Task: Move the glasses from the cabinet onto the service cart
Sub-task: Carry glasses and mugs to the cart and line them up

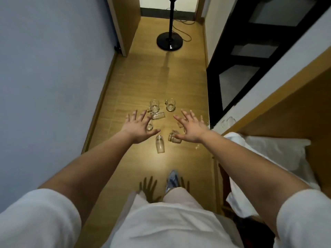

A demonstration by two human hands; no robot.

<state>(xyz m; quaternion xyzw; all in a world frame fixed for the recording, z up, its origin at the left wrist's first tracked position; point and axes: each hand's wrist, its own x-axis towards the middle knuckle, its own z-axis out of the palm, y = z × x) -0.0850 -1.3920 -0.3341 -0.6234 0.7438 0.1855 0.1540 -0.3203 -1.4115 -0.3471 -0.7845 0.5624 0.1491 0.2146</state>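
Both hands hold nothing: left hand and right hand are spread, fingers apart, above the glasses on the floor. 1 glass lies on its side between the hands, long axis fore-and-aft; left hand appears slightly nearer.

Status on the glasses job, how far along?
Done: nothing that shows; no cart is clearly in view. The glasses sit clustered on the wooden floor, some on their sides, two handled mugs upright. In hand: nothing; the left hand and right hand hover spread open over the cluster. Left: every visible glass needs picking up.
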